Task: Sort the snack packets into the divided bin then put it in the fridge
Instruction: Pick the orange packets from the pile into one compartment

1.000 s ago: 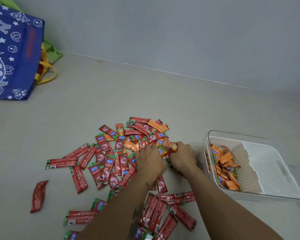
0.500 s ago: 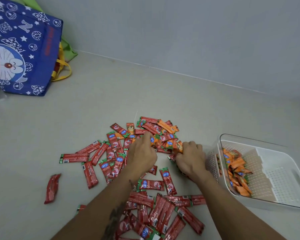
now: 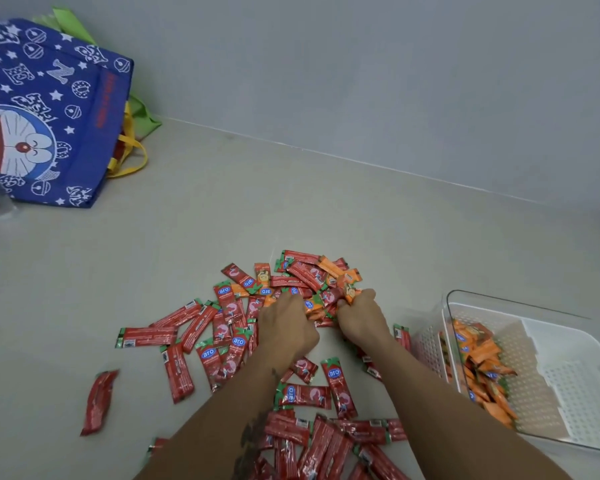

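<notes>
Several red packets [image 3: 208, 327] lie scattered on the pale counter, mixed with orange packets [image 3: 329, 268] at the far side of the pile. My left hand [image 3: 286, 327] lies curled on the pile, fingers among the packets. My right hand [image 3: 361, 313] pinches an orange packet [image 3: 350, 292] at its fingertips. The clear divided bin [image 3: 568, 375] stands at the right, its left compartment holding several orange packets [image 3: 482, 362]; the other compartments show bare white mesh.
A blue cartoon tote bag [image 3: 49, 109] with yellow handles stands at the back left, a green bag behind it. A grey wall [image 3: 361, 81] runs along the counter's far edge. One red packet [image 3: 97, 401] lies apart at the left.
Both hands have reached a little farther into the pile's far side. The right hand has kept hold of orange packets. The view has shifted left, showing more of the tote bag.
</notes>
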Tool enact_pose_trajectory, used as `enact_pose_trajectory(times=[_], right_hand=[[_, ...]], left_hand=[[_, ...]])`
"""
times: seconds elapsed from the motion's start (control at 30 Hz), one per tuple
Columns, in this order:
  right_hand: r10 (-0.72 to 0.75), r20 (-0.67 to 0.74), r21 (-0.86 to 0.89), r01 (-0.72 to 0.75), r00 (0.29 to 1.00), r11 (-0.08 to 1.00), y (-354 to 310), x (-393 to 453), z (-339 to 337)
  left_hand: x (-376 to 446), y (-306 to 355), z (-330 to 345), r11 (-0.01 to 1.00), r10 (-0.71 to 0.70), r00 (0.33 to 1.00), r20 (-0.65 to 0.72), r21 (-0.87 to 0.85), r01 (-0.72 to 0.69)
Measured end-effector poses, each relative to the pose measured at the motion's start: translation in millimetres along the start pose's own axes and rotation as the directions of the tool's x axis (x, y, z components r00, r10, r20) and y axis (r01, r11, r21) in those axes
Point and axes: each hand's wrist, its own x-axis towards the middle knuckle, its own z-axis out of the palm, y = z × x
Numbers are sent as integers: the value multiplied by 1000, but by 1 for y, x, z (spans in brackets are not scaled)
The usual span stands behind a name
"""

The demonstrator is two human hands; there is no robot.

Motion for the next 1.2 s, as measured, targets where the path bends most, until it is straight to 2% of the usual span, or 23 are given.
enact_pose_trajectory(times=[0.17,0.27,0.43,0.53,0.67,0.8,0.93,1.03,1.2], right_hand=[[-15,-60,-112,8,998,994,-2,-1,7],[-9,-40,-147,3,999,989,0,-1,6],[20,24,-65,-19,1000,998,10,-1,-12],[40,-29,-26,-41,999,999,20,-4,-26],[-34,-89,51,39,995,998,19,-6,-35],[-101,-67,77,106,993,991,8,0,-37],[-140,-9,103,140,990,985,-5,15,-30],[-170,10,24,170,985,985,-12,35,-26],[-237,55,-142,242,970,960,-23,60,-23]], left_hand=[[-10,-5,0,997,12,1000,-1,-74,-12],[-14,-8,1,987,-4,999,-38,-163,-2],[-12,-14,-4,927,-42,997,-71,-375,12],[-11,-19,-11,917,-52,992,-114,-400,2],[-7,-24,-24,884,-65,983,-172,-467,-24],[3,-31,-38,935,-100,980,-172,-352,34],[9,-47,-45,984,-116,992,-44,-141,109],[11,-57,-43,997,-72,996,48,23,71],[12,-60,-43,995,-4,998,68,95,-2]])
